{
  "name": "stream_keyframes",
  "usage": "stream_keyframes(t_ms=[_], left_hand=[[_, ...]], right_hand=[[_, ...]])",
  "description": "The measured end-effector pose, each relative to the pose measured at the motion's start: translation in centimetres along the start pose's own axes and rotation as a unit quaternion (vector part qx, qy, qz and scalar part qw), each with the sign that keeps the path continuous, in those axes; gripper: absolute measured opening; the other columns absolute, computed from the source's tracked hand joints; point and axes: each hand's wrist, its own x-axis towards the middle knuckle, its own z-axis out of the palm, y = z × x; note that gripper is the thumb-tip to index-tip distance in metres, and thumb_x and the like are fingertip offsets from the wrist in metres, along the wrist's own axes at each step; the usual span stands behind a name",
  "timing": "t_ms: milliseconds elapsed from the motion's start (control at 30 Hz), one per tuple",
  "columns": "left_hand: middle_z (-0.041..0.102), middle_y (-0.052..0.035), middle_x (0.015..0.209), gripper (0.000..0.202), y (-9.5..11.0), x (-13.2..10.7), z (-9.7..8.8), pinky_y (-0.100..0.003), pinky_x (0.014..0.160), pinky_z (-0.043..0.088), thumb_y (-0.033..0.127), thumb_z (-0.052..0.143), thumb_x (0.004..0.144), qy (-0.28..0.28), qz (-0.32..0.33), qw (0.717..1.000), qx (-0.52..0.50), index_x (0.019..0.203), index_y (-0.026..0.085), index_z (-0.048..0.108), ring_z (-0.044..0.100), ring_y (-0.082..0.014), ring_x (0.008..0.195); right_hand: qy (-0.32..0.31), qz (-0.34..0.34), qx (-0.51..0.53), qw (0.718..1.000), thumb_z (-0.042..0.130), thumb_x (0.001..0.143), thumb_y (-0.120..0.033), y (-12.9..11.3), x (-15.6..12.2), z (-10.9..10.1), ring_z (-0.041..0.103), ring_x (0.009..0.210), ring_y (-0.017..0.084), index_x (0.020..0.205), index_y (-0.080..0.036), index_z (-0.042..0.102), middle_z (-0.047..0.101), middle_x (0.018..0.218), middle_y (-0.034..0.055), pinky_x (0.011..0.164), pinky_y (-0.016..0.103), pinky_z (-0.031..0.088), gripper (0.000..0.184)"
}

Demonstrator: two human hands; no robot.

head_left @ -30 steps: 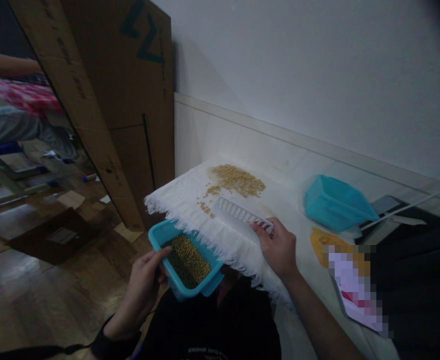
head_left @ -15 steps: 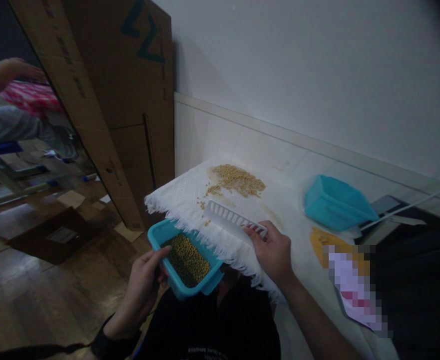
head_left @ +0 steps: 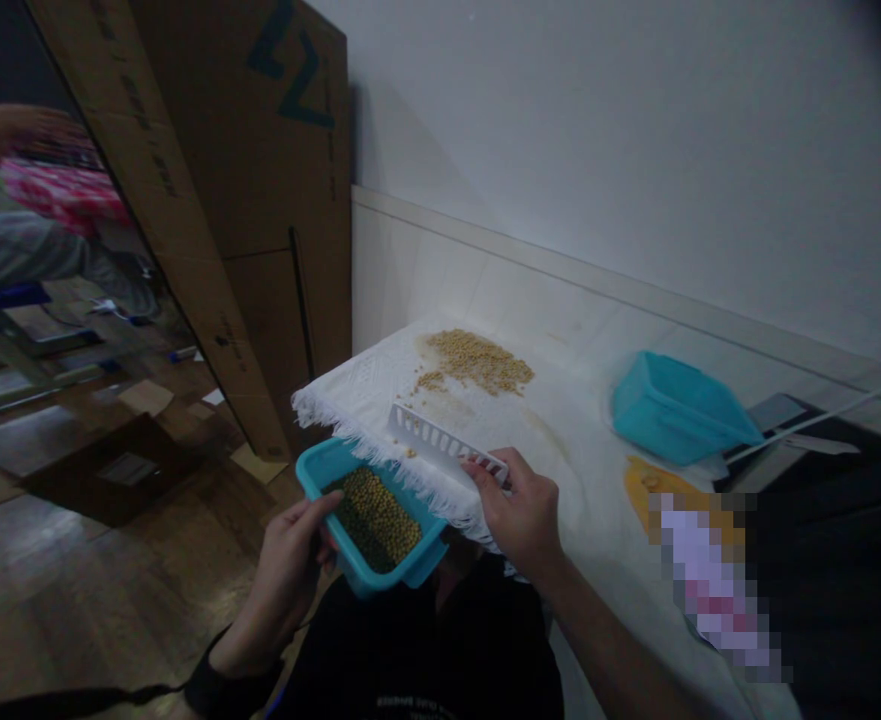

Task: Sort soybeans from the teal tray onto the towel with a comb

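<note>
My left hand (head_left: 290, 550) grips the near-left rim of a blue plastic box (head_left: 320, 465), thumb over the edge. Inside lie yellow soybeans (head_left: 387, 505) and darker green beans (head_left: 357, 530). The box sits just under the fringed edge of a white cloth (head_left: 357, 385). My right hand (head_left: 522, 505) is closed on the end of a white slotted plastic strip (head_left: 440, 445), which stands on edge on the cloth close to the fringe. A few loose beans are beside the strip. Beyond it, a pile of soybeans (head_left: 477, 360) is spread on the cloth.
A second blue container (head_left: 680, 405) stands on the right of the table by a white cable (head_left: 837, 410). Orange material (head_left: 650, 485) lies in front of it. A tall cardboard box (head_left: 260, 180) rises at the left. Behind it, another person's hand (head_left: 20, 130) shows.
My right hand has drawn the slotted strip left and toward me, nearer the fringe and the box. The left hand and its box have hardly moved.
</note>
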Motion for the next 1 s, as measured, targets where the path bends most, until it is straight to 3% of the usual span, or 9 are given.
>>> stream_keyframes(t_ms=[133,367,1000], left_hand=[[0.044,0.0052,0.037,0.039,-0.3,0.2,-0.4,-0.02,0.033,0.029,0.042,0.074,0.069,-0.004,0.007,1.0,-0.001,0.045,0.019,0.053,0.033,-0.0065,0.033],[0.043,0.0054,0.037,0.039,0.0,0.1,-0.1,-0.021,0.033,0.029,0.043,0.073,0.067,-0.002,0.005,1.0,0.004,0.045,0.02,0.052,0.031,-0.0066,0.032],[0.045,0.0051,0.037,0.038,-0.1,0.3,-0.4,-0.02,0.034,0.029,0.041,0.075,0.068,0.006,0.006,1.0,-0.005,0.046,0.019,0.053,0.033,-0.0064,0.033]], right_hand=[[-0.024,0.039,0.037,0.998,0.062,0.088,-0.039,-0.3,-0.4,-0.5,0.062,0.051,0.012,0.079,-0.019,0.063,0.068,0.061,-0.0011,0.048,0.019,0.044,0.022],[0.062,0.047,-0.04,0.996,0.063,0.086,-0.045,2.0,1.5,-1.1,0.055,0.045,0.011,0.074,-0.019,0.06,0.061,0.054,-0.0027,0.046,0.019,0.04,0.029],[0.033,0.055,-0.039,0.997,0.064,0.084,-0.043,3.2,2.0,-1.3,0.052,0.046,0.01,0.073,-0.019,0.06,0.058,0.053,-0.0045,0.047,0.02,0.038,0.027]])
